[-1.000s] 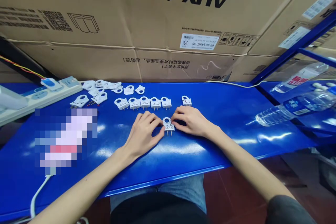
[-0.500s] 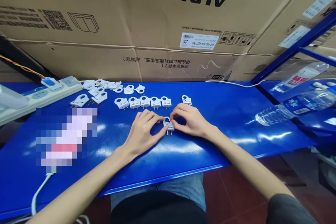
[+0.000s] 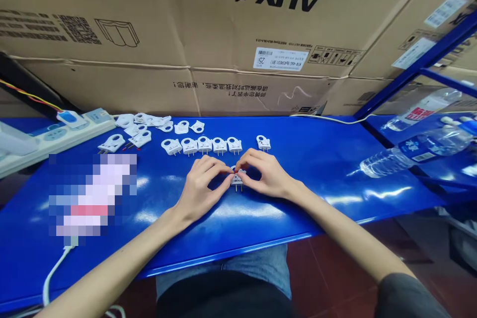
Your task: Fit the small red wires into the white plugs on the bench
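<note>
A small white two-pin plug piece (image 3: pixel 237 180) with a ring-shaped top lies in front of me, its metal pins towards me. My left hand (image 3: pixel 201 184) is closed, thumb and index fingertip holding the piece's left side. Closed too, my right hand (image 3: pixel 265 171) brings thumb and fingertips against the right side and ring opening. A tiny reddish bit shows at its fingertips; what it is I cannot make out. Just beyond stand several similar plug pieces (image 3: pixel 204 145) in a row, and a single plug piece (image 3: pixel 263 143) sits apart to the right.
More white plug parts (image 3: pixel 139 126) are heaped at the back left, beside a white power strip (image 3: pixel 70 131). A pixelated object (image 3: pixel 95 194) with a cable lies left on the blue table (image 3: pixel 223 233). Cardboard (image 3: pixel 208 35) walls the back; plastic bottles (image 3: pixel 417 151) lie right.
My right hand has moved slightly left, its fingertips now over the plug's ring and right side. The left hand keeps its hold on the piece.
</note>
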A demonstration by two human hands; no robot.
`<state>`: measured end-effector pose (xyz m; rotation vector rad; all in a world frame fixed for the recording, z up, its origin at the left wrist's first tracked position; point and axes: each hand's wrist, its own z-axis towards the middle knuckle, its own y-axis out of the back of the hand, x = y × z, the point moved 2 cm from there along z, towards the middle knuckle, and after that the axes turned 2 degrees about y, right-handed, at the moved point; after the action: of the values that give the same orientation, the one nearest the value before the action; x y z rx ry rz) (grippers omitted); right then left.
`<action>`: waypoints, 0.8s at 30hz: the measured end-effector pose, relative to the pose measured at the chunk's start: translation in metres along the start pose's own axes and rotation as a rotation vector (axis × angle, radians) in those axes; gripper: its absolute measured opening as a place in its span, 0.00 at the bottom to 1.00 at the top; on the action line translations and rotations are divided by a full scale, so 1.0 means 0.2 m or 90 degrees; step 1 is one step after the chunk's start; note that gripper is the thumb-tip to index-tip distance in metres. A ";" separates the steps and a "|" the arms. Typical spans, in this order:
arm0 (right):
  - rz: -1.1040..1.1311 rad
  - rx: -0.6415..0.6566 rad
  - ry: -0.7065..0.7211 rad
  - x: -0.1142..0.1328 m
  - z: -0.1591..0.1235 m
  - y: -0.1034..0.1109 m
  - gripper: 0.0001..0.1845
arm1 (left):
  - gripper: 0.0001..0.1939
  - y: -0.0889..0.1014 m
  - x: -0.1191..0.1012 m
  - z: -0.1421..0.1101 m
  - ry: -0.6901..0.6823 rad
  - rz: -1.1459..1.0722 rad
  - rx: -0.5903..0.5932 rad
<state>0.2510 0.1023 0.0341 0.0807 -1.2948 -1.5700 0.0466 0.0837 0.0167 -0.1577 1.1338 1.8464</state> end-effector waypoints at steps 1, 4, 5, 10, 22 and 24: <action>-0.013 0.015 -0.008 0.00 0.00 0.01 0.08 | 0.07 0.00 0.01 0.00 0.000 0.005 0.002; -0.052 0.076 -0.038 -0.02 -0.02 0.03 0.26 | 0.07 -0.02 0.03 -0.01 0.007 0.018 0.014; -0.061 0.097 -0.046 -0.03 -0.02 0.03 0.32 | 0.07 -0.02 0.04 -0.01 0.010 0.022 0.018; -0.082 0.154 -0.057 -0.04 -0.03 0.04 0.40 | 0.07 -0.02 0.05 -0.02 0.025 0.035 0.035; -0.118 0.179 -0.068 -0.03 -0.03 -0.01 0.30 | 0.08 -0.03 0.04 -0.02 0.005 0.049 0.060; -0.115 0.173 -0.063 -0.03 -0.03 -0.02 0.24 | 0.08 -0.03 0.04 -0.02 -0.003 0.068 0.057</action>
<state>0.2553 0.1022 0.0254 0.3018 -1.6110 -1.5539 0.0455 0.0855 0.0063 -0.0430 1.2401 1.8842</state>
